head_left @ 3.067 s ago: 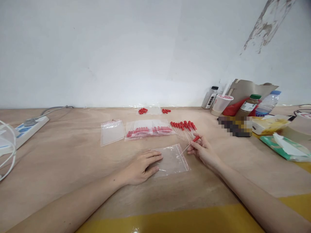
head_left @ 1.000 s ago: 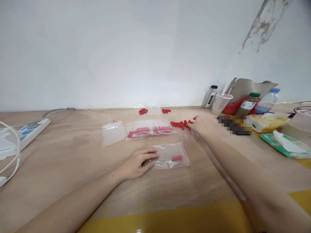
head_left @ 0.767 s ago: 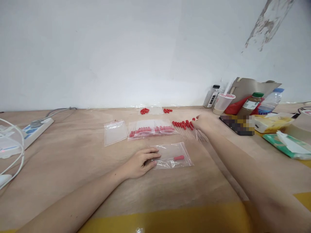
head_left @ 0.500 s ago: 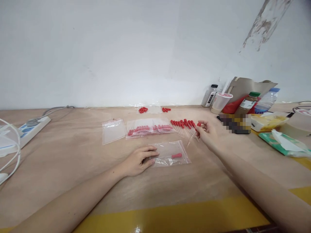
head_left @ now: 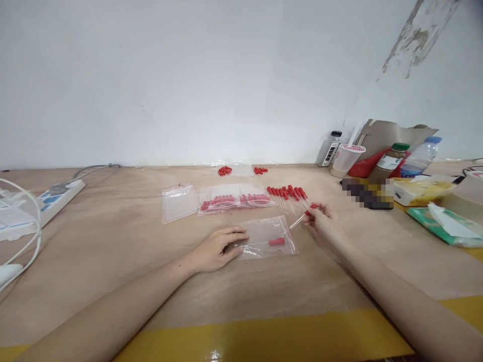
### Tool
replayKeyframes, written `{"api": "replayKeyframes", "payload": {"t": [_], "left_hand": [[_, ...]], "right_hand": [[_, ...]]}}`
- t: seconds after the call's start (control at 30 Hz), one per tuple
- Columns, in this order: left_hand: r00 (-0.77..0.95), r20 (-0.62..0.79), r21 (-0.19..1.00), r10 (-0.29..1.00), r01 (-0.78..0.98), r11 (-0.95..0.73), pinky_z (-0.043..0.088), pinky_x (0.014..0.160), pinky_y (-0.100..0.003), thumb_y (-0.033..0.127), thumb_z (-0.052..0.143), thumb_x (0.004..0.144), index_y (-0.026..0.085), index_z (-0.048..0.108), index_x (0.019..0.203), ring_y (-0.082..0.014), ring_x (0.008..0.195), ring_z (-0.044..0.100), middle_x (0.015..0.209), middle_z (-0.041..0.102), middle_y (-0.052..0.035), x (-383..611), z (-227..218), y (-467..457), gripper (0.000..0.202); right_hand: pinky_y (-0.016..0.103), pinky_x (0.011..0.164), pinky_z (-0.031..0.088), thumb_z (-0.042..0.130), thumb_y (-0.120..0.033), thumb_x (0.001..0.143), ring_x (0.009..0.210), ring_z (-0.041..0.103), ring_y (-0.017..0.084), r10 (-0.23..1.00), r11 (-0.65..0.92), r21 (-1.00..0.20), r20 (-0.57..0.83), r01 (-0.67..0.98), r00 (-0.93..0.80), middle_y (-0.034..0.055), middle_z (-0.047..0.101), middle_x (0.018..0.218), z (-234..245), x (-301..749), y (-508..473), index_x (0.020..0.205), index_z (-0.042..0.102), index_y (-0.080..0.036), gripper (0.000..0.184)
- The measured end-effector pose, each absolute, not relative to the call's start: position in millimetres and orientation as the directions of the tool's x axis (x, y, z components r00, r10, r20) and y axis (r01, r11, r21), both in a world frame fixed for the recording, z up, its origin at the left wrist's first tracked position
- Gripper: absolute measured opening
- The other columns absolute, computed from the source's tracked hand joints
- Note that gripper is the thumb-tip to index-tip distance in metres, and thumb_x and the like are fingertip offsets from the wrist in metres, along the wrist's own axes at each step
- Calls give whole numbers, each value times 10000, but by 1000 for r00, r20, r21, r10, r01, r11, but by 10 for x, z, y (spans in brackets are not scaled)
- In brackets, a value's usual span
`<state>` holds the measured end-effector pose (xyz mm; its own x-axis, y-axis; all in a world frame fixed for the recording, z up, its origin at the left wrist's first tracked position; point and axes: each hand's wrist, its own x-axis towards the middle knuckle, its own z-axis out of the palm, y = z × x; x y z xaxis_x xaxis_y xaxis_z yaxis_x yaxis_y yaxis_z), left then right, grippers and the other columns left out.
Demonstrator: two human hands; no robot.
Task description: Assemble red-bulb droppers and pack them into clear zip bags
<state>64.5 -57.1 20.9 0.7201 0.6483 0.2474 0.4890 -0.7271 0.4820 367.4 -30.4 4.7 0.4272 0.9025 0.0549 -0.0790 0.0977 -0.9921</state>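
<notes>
My left hand (head_left: 219,250) rests flat over the left end of a clear zip bag (head_left: 260,229), thumb and fingers apart. One dropper with a red rubber bulb (head_left: 276,241) lies inside this bag. To the bag's right, my right hand (head_left: 322,221) pinches another dropper (head_left: 301,219) by its red bulb, its clear tube slanting down toward the bag's opening. Just behind that hand lies a row of red-bulbed droppers (head_left: 287,192). Left of the row, filled zip bags (head_left: 237,198) overlap one another, with more droppers inside.
A flat zip bag (head_left: 179,203) lies at the left, and loose red bulbs (head_left: 225,171) lie near the wall. A white power strip (head_left: 62,203) with cables is at far left. Bottles (head_left: 390,161), a plastic cup (head_left: 347,160) and a tissue pack (head_left: 445,223) stand or lie at right.
My right hand has drawn the dropper away from the row, toward me and slightly right. My left hand stays on the bag.
</notes>
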Motion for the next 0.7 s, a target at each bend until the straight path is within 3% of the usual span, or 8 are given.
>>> {"api": "replayKeyframes", "payload": {"t": [0.3,0.47,0.6,0.7], "left_hand": [[725,222,466,652,509,-724,360,984,-364,304,434,869,258,496,1206,-187,1166,438,1272,472,-42,629,195,-555,346],[727,228,457,648,508,-731,356,987,-359,311,437,866,252,499,1198,-185,1159,443,1270,474,-41,641,196,-556,342],[708,243,427,664,537,-728,268,1041,-420,325,448,859,241,442,1239,-205,1168,431,1252,500,-42,655,209,-568,390],[697,242,424,675,549,-720,249,1046,-438,330,448,859,247,406,1261,-213,1175,422,1260,497,-35,656,214,-572,412]], "right_hand": [[216,413,410,566,-288,612,433,497,91,882,123,-992,101,-18,460,-65,493,549,61,3821,-278,844,386,-225,300],[209,431,444,601,-220,617,462,518,83,909,75,-977,-15,-198,416,-49,522,592,36,3647,-348,811,413,-229,270],[253,556,514,666,-228,611,588,596,114,978,0,-960,-59,-280,201,-21,576,673,69,3543,-468,770,447,-219,271],[217,492,474,719,-279,591,554,585,100,993,-96,-984,-84,-149,-82,-20,598,660,113,3517,-552,778,484,-195,312]]}}
